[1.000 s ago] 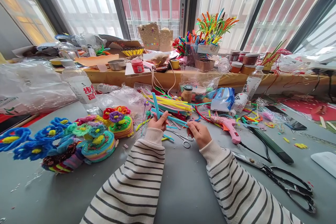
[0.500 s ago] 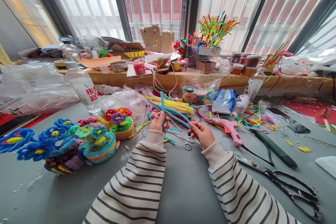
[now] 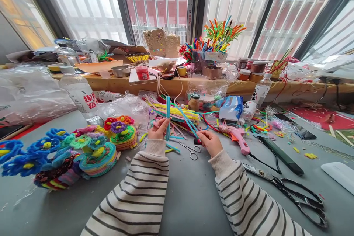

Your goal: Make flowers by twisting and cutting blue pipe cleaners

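Observation:
My left hand (image 3: 159, 129) is closed around a light blue pipe cleaner (image 3: 167, 118), which stands upright from the fist. My right hand (image 3: 210, 142) pinches the end of another light blue pipe cleaner strand (image 3: 186, 118) that slants up and to the left toward the first. Both hands hover over the grey table (image 3: 188, 195), just in front of a heap of loose coloured pipe cleaners (image 3: 177, 110). Small silver scissors (image 3: 192, 150) lie on the table between my wrists. My sleeves are striped.
Finished pipe-cleaner flowers and coils (image 3: 83, 147) lie at the left. A pink glue gun (image 3: 238, 138) and large black scissors (image 3: 293, 191) are at the right. Water bottles (image 3: 79, 92), plastic bags, jars and a bouquet of pipe cleaners (image 3: 218, 33) crowd the window ledge.
The blue pipe cleaner in my left hand has swung from leaning left to upright. My right hand's strand has lifted into a steeper slant. The view has shifted slightly.

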A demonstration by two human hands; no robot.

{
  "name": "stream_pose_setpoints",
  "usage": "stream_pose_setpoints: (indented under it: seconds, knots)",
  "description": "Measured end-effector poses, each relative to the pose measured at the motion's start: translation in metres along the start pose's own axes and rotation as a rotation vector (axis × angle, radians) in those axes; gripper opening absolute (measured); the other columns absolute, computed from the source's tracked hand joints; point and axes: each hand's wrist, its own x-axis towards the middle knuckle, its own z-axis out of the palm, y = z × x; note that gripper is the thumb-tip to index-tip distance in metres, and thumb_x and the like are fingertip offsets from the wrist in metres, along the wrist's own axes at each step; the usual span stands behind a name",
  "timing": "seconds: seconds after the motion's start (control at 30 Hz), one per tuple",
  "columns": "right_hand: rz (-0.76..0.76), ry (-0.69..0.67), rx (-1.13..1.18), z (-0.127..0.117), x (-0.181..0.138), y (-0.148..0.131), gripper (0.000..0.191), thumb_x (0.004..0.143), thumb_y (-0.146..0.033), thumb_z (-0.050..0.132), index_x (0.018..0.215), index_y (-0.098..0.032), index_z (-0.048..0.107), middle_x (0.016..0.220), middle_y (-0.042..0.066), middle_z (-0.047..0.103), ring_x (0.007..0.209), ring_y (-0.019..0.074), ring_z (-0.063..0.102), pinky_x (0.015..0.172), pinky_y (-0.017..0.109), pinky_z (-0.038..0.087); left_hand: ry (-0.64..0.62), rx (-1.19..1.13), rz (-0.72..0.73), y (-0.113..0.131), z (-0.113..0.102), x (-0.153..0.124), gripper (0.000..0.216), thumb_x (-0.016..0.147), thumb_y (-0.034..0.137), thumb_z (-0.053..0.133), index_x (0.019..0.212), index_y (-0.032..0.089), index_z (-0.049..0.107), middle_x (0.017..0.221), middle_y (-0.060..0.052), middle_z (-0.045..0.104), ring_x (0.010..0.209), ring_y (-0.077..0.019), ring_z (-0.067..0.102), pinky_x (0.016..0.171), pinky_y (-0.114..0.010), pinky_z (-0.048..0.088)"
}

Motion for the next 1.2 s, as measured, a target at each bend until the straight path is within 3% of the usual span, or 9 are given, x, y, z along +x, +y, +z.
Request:
stream_pose_setpoints:
  seconds: [0.23, 0.37, 0.5, 0.67, 0.83, 0.9, 1.0, 1.1, 1.2]
  knots:
    - [-0.028, -0.226, -0.197, 0.006, -0.009, -0.002, 0.025, 0.059, -0.037, 0.056, 0.070, -0.015, 0.054, 0.050, -0.002, 0.052, 0.038, 0.0071, 0.045, 0.033, 0.018, 0.037, -0.091, -0.114, -0.036, 0.010, 0.005, -0.009, 0.022, 0.045, 0.023, 0.066, 0.059, 0.013, 0.053, 0.056, 0.000, 0.061, 0.038, -0.0032, 0.047, 0.034, -0.013, 0.034]
    - [-0.080, -0.255, -0.107, 0.008, -0.012, -0.009, 0.027, 0.060, -0.040, 0.055, 0.072, -0.016, 0.054, 0.056, 0.000, 0.055, 0.042, 0.0075, 0.048, 0.033, 0.017, 0.038, -0.201, -0.029, -0.161, 0.006, 0.010, -0.017, 0.021, 0.046, 0.020, 0.066, 0.058, 0.013, 0.050, 0.057, -0.002, 0.062, 0.041, -0.0058, 0.051, 0.038, -0.015, 0.040]
    - [-0.025, -0.337, 0.017, 0.007, -0.012, -0.011, 0.026, 0.058, -0.039, 0.057, 0.067, -0.015, 0.052, 0.054, -0.002, 0.056, 0.043, 0.0095, 0.052, 0.036, 0.020, 0.041, -0.266, 0.028, -0.254, -0.003, 0.016, -0.028, 0.023, 0.043, 0.018, 0.068, 0.052, 0.012, 0.047, 0.051, -0.002, 0.059, 0.044, -0.0095, 0.055, 0.041, -0.017, 0.044]
    - [-0.011, -0.283, 0.023, 0.003, -0.008, -0.009, 0.026, 0.063, -0.040, 0.053, 0.067, -0.014, 0.058, 0.045, -0.004, 0.051, 0.034, 0.0056, 0.046, 0.032, 0.017, 0.036, -0.170, 0.012, -0.197, -0.004, 0.015, -0.024, 0.024, 0.040, 0.020, 0.070, 0.051, 0.011, 0.050, 0.045, 0.002, 0.054, 0.043, -0.0089, 0.055, 0.037, -0.014, 0.044]
    - [0.018, -0.317, -0.034, 0.002, -0.008, -0.008, 0.024, 0.063, -0.037, 0.054, 0.065, -0.013, 0.059, 0.042, -0.005, 0.049, 0.030, 0.0038, 0.042, 0.028, 0.015, 0.030, -0.031, -0.043, -0.157, 0.002, 0.008, -0.008, 0.027, 0.038, 0.023, 0.070, 0.057, 0.010, 0.056, 0.046, 0.002, 0.056, 0.039, -0.0064, 0.053, 0.037, -0.013, 0.044]
    - [0.040, -0.294, 0.036, 0.002, -0.007, -0.008, 0.024, 0.061, -0.037, 0.056, 0.065, -0.013, 0.058, 0.042, -0.004, 0.050, 0.031, 0.0040, 0.042, 0.029, 0.015, 0.031, -0.006, -0.053, -0.149, 0.003, 0.007, -0.007, 0.026, 0.036, 0.021, 0.071, 0.053, 0.010, 0.054, 0.044, 0.002, 0.056, 0.039, -0.0069, 0.053, 0.037, -0.014, 0.045]
    - [0.082, -0.156, 0.266, 0.000, -0.004, -0.009, 0.024, 0.055, -0.036, 0.062, 0.063, -0.014, 0.054, 0.045, -0.004, 0.053, 0.033, 0.0040, 0.044, 0.030, 0.015, 0.033, -0.012, -0.051, -0.141, 0.001, 0.008, -0.009, 0.026, 0.034, 0.021, 0.071, 0.048, 0.011, 0.051, 0.040, 0.002, 0.055, 0.038, -0.0078, 0.053, 0.039, -0.016, 0.046]
    - [0.138, 0.000, 0.477, -0.003, 0.000, -0.012, 0.027, 0.049, -0.033, 0.067, 0.059, -0.014, 0.051, 0.046, -0.004, 0.053, 0.034, 0.0030, 0.043, 0.030, 0.013, 0.034, -0.053, -0.027, -0.145, -0.001, 0.009, -0.011, 0.027, 0.035, 0.019, 0.071, 0.051, 0.010, 0.052, 0.041, 0.003, 0.055, 0.039, -0.0077, 0.053, 0.043, -0.017, 0.048]
    - [0.170, 0.072, 0.553, -0.006, 0.001, -0.016, 0.028, 0.046, -0.031, 0.069, 0.058, -0.014, 0.051, 0.046, -0.004, 0.053, 0.035, 0.0023, 0.044, 0.030, 0.011, 0.035, -0.086, 0.005, -0.161, -0.002, 0.008, -0.010, 0.026, 0.038, 0.018, 0.070, 0.055, 0.009, 0.053, 0.041, 0.002, 0.055, 0.042, -0.0086, 0.055, 0.046, -0.017, 0.049]
